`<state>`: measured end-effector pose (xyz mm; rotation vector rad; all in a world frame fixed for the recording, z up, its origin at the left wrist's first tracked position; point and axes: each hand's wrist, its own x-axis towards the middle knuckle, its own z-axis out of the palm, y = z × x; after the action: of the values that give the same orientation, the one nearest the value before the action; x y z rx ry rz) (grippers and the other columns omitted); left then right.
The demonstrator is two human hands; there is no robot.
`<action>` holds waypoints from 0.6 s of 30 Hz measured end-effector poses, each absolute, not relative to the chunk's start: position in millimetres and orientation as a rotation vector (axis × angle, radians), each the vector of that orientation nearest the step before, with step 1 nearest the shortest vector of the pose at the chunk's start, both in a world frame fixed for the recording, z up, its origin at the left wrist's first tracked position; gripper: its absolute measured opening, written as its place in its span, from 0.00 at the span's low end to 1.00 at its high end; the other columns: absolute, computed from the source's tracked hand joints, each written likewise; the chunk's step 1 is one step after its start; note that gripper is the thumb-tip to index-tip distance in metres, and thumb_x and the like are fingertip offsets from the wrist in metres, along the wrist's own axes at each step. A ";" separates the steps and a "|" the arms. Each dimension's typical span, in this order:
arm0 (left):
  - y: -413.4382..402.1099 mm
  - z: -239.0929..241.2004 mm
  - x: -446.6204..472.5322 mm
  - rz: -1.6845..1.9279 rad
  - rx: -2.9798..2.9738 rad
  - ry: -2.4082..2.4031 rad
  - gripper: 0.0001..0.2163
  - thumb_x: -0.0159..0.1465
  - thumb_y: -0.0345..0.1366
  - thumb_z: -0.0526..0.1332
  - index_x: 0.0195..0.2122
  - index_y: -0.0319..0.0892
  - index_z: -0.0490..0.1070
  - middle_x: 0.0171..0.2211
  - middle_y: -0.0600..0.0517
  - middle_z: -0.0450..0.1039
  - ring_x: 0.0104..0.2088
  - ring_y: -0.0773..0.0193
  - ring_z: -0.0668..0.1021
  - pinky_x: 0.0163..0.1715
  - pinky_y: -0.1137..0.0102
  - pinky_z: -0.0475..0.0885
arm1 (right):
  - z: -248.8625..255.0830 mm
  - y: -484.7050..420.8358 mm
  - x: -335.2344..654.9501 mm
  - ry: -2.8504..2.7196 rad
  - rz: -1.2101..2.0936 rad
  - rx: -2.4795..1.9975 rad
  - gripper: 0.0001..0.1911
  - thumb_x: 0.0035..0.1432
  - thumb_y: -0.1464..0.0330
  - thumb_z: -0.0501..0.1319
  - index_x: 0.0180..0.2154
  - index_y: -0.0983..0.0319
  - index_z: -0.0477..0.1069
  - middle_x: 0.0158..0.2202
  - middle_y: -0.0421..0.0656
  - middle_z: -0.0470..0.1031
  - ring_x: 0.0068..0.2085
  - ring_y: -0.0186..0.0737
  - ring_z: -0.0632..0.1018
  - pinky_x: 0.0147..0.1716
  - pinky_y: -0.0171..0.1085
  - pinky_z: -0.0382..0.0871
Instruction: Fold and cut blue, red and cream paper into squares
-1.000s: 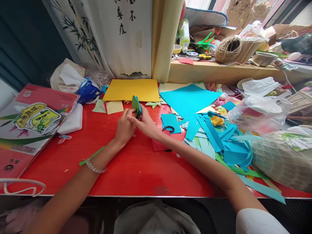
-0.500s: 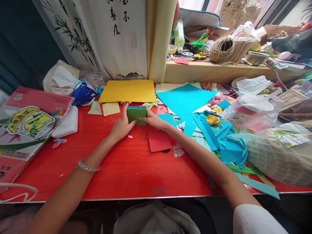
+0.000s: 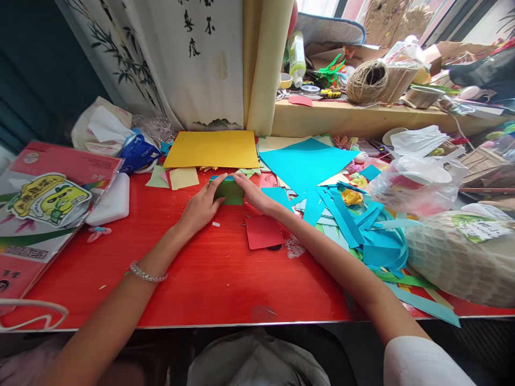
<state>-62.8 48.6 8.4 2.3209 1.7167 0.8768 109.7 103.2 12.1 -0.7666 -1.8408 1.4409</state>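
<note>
A small stack of folded paper, green on top with a blue edge (image 3: 232, 191), lies flat on the red table (image 3: 201, 279). My left hand (image 3: 200, 206) presses on its left side with the fingers stretched out. My right hand (image 3: 254, 194) lies on its right side, fingers flat along the top edge. A red paper square (image 3: 263, 232) sits just right of my hands, under my right forearm.
A yellow sheet (image 3: 212, 149) and a large blue sheet (image 3: 308, 161) lie behind the hands. Blue paper strips and scraps (image 3: 362, 225) pile up at the right with plastic bags (image 3: 422, 177). A red paper pack (image 3: 44, 203) and white case (image 3: 110, 201) sit left. A twine ball (image 3: 367, 80) stands on the sill.
The green stack, held upright between both hands a second ago, has been laid flat on the table. Both hands now press down on it with flattened fingers.
</note>
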 end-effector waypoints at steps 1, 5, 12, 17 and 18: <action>48.7 7.9 -62.4 0.884 2.317 1.715 0.27 0.63 0.35 0.54 0.63 0.52 0.49 0.54 0.47 0.65 0.46 0.53 0.74 0.42 0.60 0.70 | 11.6 103.3 109.5 -1.810 1.489 -0.747 0.21 0.63 0.53 0.43 0.50 0.57 0.59 0.44 0.43 0.64 0.45 0.37 0.68 0.42 0.35 0.68; 50.1 6.1 -62.5 0.943 2.199 1.774 0.32 0.61 0.34 0.55 0.64 0.48 0.41 0.49 0.45 0.69 0.36 0.55 0.76 0.33 0.63 0.71 | 11.1 101.3 109.2 -1.790 1.516 -0.755 0.18 0.63 0.55 0.45 0.50 0.56 0.58 0.38 0.40 0.63 0.38 0.35 0.68 0.37 0.34 0.66; 52.8 1.6 -69.2 0.974 2.209 1.867 0.19 0.60 0.36 0.54 0.52 0.42 0.54 0.38 0.46 0.72 0.33 0.53 0.77 0.28 0.66 0.69 | 15.0 95.0 111.2 -1.918 1.426 -0.678 0.21 0.58 0.57 0.54 0.50 0.58 0.53 0.44 0.42 0.63 0.45 0.37 0.68 0.48 0.38 0.63; 54.1 -2.3 -72.6 0.947 2.300 1.936 0.18 0.59 0.33 0.52 0.51 0.42 0.54 0.39 0.45 0.71 0.32 0.52 0.77 0.26 0.66 0.67 | 11.5 99.4 113.6 -2.110 1.229 -0.496 0.23 0.56 0.68 0.57 0.52 0.59 0.51 0.49 0.45 0.62 0.47 0.39 0.69 0.49 0.40 0.65; 54.2 -3.0 -73.1 0.950 2.314 1.943 0.17 0.60 0.33 0.53 0.50 0.42 0.54 0.39 0.45 0.71 0.32 0.53 0.77 0.26 0.67 0.67 | 10.9 100.3 113.6 -2.128 1.190 -0.497 0.22 0.57 0.68 0.56 0.52 0.60 0.52 0.50 0.46 0.63 0.48 0.40 0.69 0.50 0.40 0.64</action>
<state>-73.1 54.2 -3.0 2.3136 1.9429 0.9500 113.6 100.3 10.9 -0.4966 -2.1283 1.1905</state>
